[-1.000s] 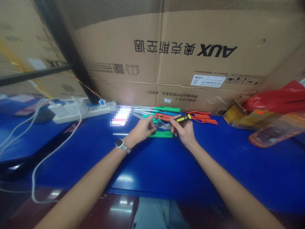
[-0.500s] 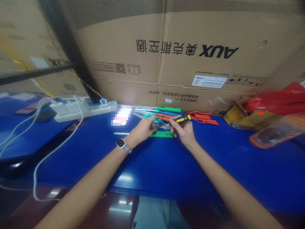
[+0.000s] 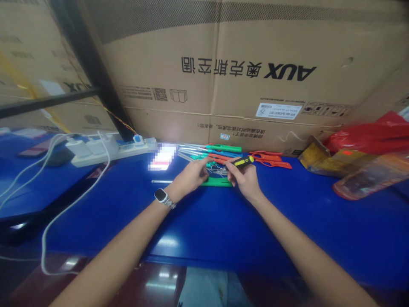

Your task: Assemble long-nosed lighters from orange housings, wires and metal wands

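My right hand [image 3: 244, 178] is closed round a black and yellow screwdriver [image 3: 242, 161], whose tip points down and left at a small metal part. That part lies on a green plastic piece [image 3: 217, 182] on the blue table [image 3: 223, 217]. My left hand [image 3: 191, 175], with a watch on its wrist, rests on the left end of the green piece, fingers curled and pressing on it. What sits under those fingers is too small to make out.
Behind my hands lie several green, blue and red-handled tools [image 3: 220, 150] and a red plastic clip [image 3: 271, 158]. A thin metal rod [image 3: 161, 181] lies to the left. A white power strip [image 3: 105, 149] with cables is far left. A big cardboard box [image 3: 243, 76] forms the back wall; red bags [image 3: 367, 140] sit right.
Both hands stay at the green piece. The screwdriver handle has dropped slightly lower and flatter; the view has shifted a little.
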Motion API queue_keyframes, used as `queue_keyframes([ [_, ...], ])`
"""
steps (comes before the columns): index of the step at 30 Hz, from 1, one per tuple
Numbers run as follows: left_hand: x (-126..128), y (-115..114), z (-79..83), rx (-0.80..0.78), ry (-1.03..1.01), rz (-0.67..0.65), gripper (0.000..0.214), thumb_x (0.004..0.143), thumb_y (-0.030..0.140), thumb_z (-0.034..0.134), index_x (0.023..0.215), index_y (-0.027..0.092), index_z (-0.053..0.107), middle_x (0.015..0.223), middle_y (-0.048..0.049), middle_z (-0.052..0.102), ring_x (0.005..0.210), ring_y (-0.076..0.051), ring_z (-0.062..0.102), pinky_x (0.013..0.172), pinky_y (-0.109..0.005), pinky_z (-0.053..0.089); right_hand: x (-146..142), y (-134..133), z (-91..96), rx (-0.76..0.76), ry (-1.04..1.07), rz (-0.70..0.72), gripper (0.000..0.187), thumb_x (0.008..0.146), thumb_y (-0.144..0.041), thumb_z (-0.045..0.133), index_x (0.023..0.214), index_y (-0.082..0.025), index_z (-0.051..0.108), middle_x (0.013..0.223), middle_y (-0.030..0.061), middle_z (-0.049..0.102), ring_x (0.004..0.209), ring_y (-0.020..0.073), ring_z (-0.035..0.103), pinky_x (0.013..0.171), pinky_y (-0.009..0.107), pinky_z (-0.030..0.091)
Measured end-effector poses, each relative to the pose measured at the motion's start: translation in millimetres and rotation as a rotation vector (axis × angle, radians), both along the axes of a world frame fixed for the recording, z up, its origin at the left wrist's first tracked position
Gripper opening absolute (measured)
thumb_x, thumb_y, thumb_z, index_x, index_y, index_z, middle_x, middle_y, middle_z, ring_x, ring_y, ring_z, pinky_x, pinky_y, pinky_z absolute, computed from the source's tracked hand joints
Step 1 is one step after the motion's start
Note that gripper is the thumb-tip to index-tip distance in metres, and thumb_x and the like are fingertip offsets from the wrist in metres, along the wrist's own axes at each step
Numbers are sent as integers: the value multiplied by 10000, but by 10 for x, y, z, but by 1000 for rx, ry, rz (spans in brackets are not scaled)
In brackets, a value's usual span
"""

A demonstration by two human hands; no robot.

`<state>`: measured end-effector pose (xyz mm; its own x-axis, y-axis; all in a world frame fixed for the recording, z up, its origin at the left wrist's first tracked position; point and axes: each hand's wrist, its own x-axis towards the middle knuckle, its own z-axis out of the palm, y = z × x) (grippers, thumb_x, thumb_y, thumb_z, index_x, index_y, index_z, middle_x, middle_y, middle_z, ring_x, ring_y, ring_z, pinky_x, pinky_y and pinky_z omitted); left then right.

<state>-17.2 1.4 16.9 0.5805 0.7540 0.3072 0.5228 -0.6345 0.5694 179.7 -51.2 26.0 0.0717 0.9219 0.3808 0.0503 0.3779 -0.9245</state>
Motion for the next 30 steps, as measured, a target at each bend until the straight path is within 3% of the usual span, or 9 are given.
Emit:
queue_keyframes([
  [24,4,-13,-4,63,21,1,593,827,58,579,1389,223,486,855,-14,653,809,-187,623,736,-300,477,-6,1,16,33,-45,-33,341,838,-519,697,803,-184,643,511,-40,562,369,83,453,351,214,346],
  [30,5,-17,5,78,-12,-15,579,846,62,580,1395,226,491,878,-22,658,825,-188,614,772,-314,487,10,42,6,-32,44,-34,403,802,-574,706,772,-182,616,479,-47,550,335,86,442,322,214,343],
])
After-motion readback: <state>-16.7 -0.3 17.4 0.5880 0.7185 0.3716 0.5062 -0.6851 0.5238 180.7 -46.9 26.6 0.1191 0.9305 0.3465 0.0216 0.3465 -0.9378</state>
